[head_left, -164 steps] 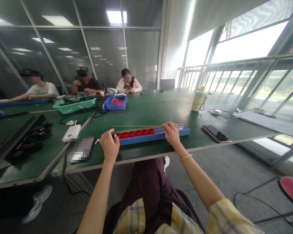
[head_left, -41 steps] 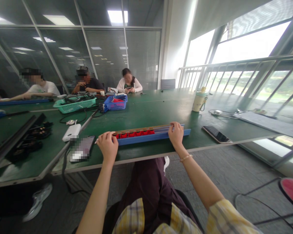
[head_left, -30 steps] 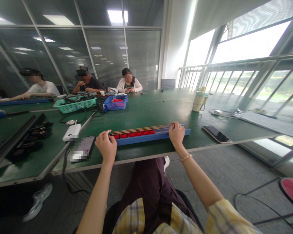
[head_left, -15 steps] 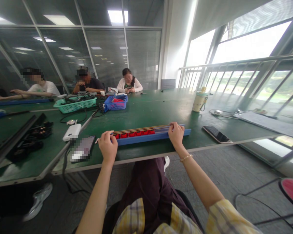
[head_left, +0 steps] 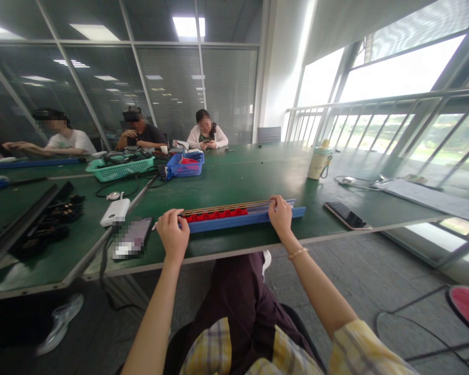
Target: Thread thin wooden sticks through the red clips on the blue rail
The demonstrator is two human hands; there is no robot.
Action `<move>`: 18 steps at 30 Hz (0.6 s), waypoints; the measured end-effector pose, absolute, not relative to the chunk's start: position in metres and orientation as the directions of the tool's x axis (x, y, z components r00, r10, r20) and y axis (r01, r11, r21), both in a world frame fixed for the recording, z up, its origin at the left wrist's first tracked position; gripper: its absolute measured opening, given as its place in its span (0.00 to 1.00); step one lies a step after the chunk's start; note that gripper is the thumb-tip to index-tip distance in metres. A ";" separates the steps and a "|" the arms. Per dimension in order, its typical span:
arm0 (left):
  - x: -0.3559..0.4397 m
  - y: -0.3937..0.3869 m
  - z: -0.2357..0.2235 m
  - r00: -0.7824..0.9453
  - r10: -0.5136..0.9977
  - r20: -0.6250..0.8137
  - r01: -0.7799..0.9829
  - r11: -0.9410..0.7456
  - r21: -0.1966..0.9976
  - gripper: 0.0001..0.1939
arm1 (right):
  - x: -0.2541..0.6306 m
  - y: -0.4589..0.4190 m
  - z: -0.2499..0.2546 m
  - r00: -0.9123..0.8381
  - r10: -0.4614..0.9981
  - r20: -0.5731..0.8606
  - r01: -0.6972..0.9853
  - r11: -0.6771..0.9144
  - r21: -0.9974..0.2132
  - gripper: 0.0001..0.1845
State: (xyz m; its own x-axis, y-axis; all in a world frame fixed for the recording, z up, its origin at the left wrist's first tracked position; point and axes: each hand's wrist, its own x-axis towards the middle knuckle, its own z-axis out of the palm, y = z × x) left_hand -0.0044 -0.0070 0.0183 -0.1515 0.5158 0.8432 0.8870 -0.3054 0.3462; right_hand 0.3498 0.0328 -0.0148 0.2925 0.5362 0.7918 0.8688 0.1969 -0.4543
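Note:
A long blue channel-shaped tray (head_left: 238, 224) lies lengthwise near the table's front edge. Several red pieces (head_left: 219, 214) sit in a row inside its left and middle part. Thin tan rods (head_left: 230, 204) run along the top, over the row's back side. My left hand (head_left: 173, 235) is closed at the left end, its fingertips on the rod ends and hiding that end of the tray. Toward the right, my right hand (head_left: 281, 216) pinches the other end of the rods, above a stretch of tray without red pieces.
Left of the tray lie a phone (head_left: 135, 237) and a white device (head_left: 116, 212). A dark phone (head_left: 346, 215) and a cream bottle (head_left: 319, 161) are on the right. Green (head_left: 121, 169) and blue (head_left: 185, 165) baskets with cables stand farther back. Several people sit across the table.
My left hand has shifted slightly right, and my right hand slightly left. The red pieces look a little changed in angle. The blue tray stays in place.

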 end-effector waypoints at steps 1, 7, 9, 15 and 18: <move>-0.004 -0.007 0.018 -0.168 0.510 0.844 0.897 -0.276 0.345 0.15 | 0.350 0.033 -0.015 0.309 0.534 0.787 0.871 0.173 -0.460 0.14; -0.006 -0.003 0.012 -0.213 0.541 0.814 0.911 -0.190 0.365 0.16 | 0.351 0.033 -0.014 0.367 0.558 0.745 0.888 0.028 -0.459 0.17; -0.006 -0.002 0.011 -0.187 0.556 0.810 0.916 -0.198 0.348 0.16 | 0.350 0.033 -0.014 0.353 0.562 0.748 0.894 0.033 -0.447 0.17; -0.006 -0.001 0.011 -0.158 0.559 0.814 0.921 -0.213 0.325 0.15 | 0.350 0.034 -0.015 0.294 0.562 0.773 0.898 0.114 -0.424 0.17; -0.007 -0.001 0.011 -0.158 0.559 0.814 0.920 -0.217 0.327 0.16 | 0.349 0.033 -0.015 0.239 0.568 0.787 0.894 0.187 -0.406 0.17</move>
